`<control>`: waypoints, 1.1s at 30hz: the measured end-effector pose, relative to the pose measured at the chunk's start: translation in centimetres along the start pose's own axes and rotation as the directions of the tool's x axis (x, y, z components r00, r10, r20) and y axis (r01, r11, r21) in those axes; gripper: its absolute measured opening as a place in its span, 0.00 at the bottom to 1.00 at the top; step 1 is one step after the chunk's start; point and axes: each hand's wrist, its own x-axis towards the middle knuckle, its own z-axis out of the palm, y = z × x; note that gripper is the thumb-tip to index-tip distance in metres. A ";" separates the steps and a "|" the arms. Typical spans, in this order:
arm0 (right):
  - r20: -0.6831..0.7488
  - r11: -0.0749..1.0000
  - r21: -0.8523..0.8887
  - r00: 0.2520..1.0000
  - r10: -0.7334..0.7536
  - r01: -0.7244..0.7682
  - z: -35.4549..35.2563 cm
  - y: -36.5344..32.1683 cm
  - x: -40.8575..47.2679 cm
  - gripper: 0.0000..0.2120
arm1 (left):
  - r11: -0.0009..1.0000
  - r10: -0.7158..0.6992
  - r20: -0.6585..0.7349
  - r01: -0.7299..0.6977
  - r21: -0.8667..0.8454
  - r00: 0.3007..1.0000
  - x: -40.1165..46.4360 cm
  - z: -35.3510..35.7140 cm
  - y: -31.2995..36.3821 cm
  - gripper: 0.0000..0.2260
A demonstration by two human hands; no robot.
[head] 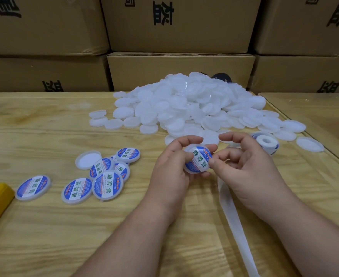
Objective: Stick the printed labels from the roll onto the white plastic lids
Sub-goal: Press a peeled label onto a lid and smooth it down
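Between both hands [200, 162]: labelled lid [198, 159], pinched above table.

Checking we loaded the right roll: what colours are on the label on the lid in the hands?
Blue rim, white centre band with green characters on the label; head view.

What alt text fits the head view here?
Two hands hold a white lid with a blue printed label above a wooden table: the left hand grips it, the right hand presses the label with its thumb. Labelled lids lie left, a pile of plain lids behind, the label roll right.
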 end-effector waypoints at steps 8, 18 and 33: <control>-0.003 1.000 -0.014 1.000 0.005 -0.005 0.0 -0.4 -0.2 0.18 | 0.991 0.074 -0.038 -0.069 0.118 0.997 0.0 0.0 -0.3 0.19; -0.101 0.999 -0.027 0.994 -0.049 0.046 -1.0 -0.4 -0.2 0.19 | 0.961 0.169 -0.253 -0.102 0.256 0.953 0.1 -0.4 0.1 0.14; -0.272 0.998 -0.044 0.960 -0.065 0.055 -1.5 0.0 0.2 0.16 | 0.980 0.085 -0.710 -0.188 -0.067 0.699 0.9 -0.6 0.9 0.32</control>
